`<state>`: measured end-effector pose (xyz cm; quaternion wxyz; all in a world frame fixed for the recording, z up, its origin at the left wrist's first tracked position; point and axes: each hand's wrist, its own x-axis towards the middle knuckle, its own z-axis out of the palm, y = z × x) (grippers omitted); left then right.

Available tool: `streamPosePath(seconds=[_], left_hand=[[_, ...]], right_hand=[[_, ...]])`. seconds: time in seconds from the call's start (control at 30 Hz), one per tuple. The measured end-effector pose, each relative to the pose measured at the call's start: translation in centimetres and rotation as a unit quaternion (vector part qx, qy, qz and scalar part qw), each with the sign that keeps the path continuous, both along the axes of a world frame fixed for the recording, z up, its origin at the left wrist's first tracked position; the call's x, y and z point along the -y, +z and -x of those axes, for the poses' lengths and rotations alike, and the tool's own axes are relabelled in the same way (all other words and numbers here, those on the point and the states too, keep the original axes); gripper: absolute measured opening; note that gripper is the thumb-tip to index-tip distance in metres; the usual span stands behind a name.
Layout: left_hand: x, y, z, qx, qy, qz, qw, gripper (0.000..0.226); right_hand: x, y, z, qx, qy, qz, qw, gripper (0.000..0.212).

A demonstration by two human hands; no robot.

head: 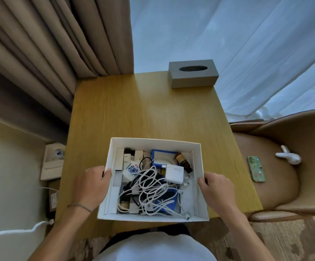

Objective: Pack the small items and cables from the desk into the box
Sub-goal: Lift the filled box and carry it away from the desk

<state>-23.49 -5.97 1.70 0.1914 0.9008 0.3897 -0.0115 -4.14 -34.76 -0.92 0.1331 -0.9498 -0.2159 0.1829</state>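
Note:
A white cardboard box [155, 143] stands on the wooden desk [134, 110] near its front edge. Inside lie tangled white cables [149, 187], a white charger block [174, 173], a blue case [161, 157], a brown dropper bottle [184, 162], small cream cartons [120, 159] and black cables. My left hand [91, 185] grips the box's left wall, thumb over the rim. On the opposite side, my right hand [216, 189] clasps the right wall the same way.
A grey tissue box [193, 73] sits at the desk's far edge. To the right is a tan chair [284, 166] holding a green phone [256, 168] and a white rabbit-shaped object [288, 157]. Curtains hang behind. Cartons and a white cable lie on the floor at left.

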Motion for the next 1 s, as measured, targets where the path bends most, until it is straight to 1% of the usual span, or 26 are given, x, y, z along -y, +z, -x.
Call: streamPosePath(seconds=[0.17,0.27,0.47,0.63,0.8,0.93,1.0], left_hand=[[-1.7,-0.5,-1.5,0.037,-0.064,0.022,0.997,0.050],[-2.4,-0.3,-2.3,0.058,-0.102,0.015,0.993,0.051],[-3.1,-0.5,-3.5,0.081,-0.201,0.032,0.976,0.050],[-0.9,0.2,-4.7,0.082,-0.282,0.037,0.955,0.051],[3.0,1.1,-5.7,0.075,-0.369,0.037,0.926,0.050],[7.3,1.4,-6.0,0.080,-0.440,0.055,0.893,0.052],[9.9,1.4,-5.7,0.079,-0.482,0.060,0.871,0.052]], right_hand=[[0.5,1.3,2.1,0.024,-0.087,-0.035,0.995,0.047],[0.9,2.1,3.9,0.041,-0.155,-0.054,0.986,0.046],[2.2,3.4,9.4,0.070,-0.287,-0.038,0.954,0.043],[4.6,5.0,14.3,0.080,-0.371,-0.041,0.924,0.043],[7.9,5.9,20.0,0.075,-0.451,-0.029,0.889,0.044],[10.9,5.9,25.3,0.084,-0.526,-0.015,0.846,0.044],[12.4,5.9,28.3,0.093,-0.563,-0.019,0.821,0.044]])
